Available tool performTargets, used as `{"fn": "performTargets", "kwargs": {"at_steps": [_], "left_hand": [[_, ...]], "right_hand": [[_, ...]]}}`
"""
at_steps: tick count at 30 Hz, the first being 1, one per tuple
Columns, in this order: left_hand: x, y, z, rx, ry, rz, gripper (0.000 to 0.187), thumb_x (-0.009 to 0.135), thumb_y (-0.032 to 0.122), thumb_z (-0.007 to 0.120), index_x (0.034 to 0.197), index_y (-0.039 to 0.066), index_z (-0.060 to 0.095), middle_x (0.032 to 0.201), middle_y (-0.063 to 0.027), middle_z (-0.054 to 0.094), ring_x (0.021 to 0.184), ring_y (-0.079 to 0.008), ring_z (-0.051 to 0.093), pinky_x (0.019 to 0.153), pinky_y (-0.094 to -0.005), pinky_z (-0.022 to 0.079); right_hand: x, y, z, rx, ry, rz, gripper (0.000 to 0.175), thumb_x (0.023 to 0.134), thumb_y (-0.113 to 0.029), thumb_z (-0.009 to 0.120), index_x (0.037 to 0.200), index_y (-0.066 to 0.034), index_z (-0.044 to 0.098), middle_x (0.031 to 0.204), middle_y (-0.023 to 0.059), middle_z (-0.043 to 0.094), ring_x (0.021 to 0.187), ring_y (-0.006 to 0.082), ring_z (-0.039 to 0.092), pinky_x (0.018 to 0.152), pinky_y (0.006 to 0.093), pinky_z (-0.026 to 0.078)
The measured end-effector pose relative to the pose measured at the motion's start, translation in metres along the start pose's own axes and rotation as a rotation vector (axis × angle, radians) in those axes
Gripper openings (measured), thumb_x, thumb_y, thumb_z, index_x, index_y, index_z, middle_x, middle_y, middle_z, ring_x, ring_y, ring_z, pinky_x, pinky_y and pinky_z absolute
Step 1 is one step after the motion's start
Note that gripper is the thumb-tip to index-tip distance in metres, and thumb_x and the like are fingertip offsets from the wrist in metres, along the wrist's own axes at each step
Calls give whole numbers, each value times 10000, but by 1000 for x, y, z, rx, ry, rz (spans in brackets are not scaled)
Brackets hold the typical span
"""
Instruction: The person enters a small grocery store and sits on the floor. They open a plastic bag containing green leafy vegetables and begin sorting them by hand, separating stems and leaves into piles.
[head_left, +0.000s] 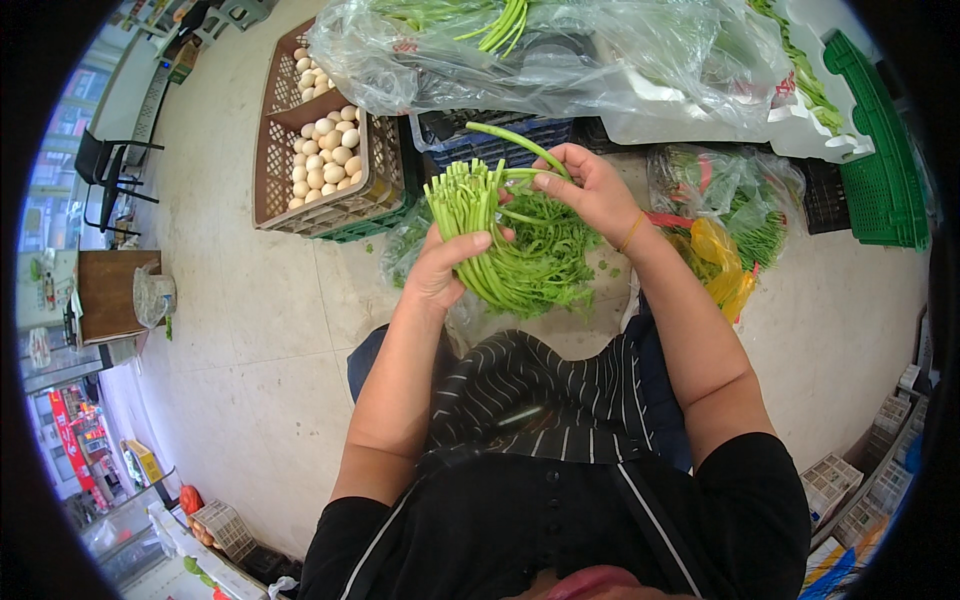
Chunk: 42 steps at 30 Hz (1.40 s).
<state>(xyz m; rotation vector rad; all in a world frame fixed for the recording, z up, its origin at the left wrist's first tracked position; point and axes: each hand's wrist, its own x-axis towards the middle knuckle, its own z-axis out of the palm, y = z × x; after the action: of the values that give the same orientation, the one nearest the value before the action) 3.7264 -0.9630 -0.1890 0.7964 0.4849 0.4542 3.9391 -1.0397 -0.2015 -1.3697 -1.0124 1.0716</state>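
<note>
A thick bunch of leafy green stalks (480, 225) is gripped in my left hand (444, 270), with its cut ends pointing up and away from me. The thumb lies across the stems. In my right hand (592, 187), to the right of the bunch, are loose green stalks (517, 139) pinched between thumb and fingers. One of them sticks out to the upper left over the bunch. Feathery leaves (551, 251) spread below and between the two hands; where the held leaves end and any lying beneath begin, I cannot tell.
At the left stands a brown plastic crate (270, 202) of eggs (326, 161). Clear plastic sheeting (480, 82) covers greens ahead. Right of my arm lie bagged greens (750, 217) and a yellow plastic bag (716, 255). A green crate (877, 150) stands far right.
</note>
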Motion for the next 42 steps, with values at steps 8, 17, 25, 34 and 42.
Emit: {"fn": "performTargets", "kwargs": {"at_steps": [8, 17, 25, 34, 42], "left_hand": [[0, 2, -1, -3, -36, 13, 675, 684, 131, 715, 1295, 16, 451, 1220, -101, 544, 940, -210, 602, 853, -355, 493], [-3, 2, 4, -14, 6, 8, 673, 686, 108, 712, 1297, 6, 448, 1222, -94, 547, 941, -213, 602, 863, -354, 490], [1, -1, 1, 59, -13, 14, 711, 700, 170, 713, 1327, 15, 418, 1286, -130, 503, 956, -207, 599, 857, -350, 508], [2, 1, -2, -83, -1, 102, 734, 701, 146, 718, 1348, 30, 392, 1345, -140, 457, 942, -182, 611, 829, -323, 544], [1, 1, -1, -56, -8, 28, 723, 710, 126, 703, 1354, 21, 390, 1341, -136, 459, 964, -201, 601, 868, -344, 517]], "right_hand": [[-4, -13, -3, 178, -15, 77, 216, 894, -143, 602, 1082, -36, 600, 989, -2, 633, 905, 66, 577, 817, 224, 447], [-4, -5, 2, -81, 4, -87, 187, 844, -136, 634, 1003, -37, 635, 880, -19, 638, 787, 56, 555, 735, 236, 461], [-6, -3, 3, -20, -47, -118, 184, 843, -137, 622, 992, -28, 627, 865, -22, 623, 791, 65, 551, 732, 237, 452], [2, -11, -15, 478, 270, 22, 216, 847, -172, 644, 1032, -66, 617, 747, -47, 533, 606, 26, 384, 553, 194, 313], [-7, -6, 11, 24, -97, 37, 281, 796, -221, 752, 954, -26, 628, 850, -1, 625, 786, 67, 558, 732, 245, 465]]}}
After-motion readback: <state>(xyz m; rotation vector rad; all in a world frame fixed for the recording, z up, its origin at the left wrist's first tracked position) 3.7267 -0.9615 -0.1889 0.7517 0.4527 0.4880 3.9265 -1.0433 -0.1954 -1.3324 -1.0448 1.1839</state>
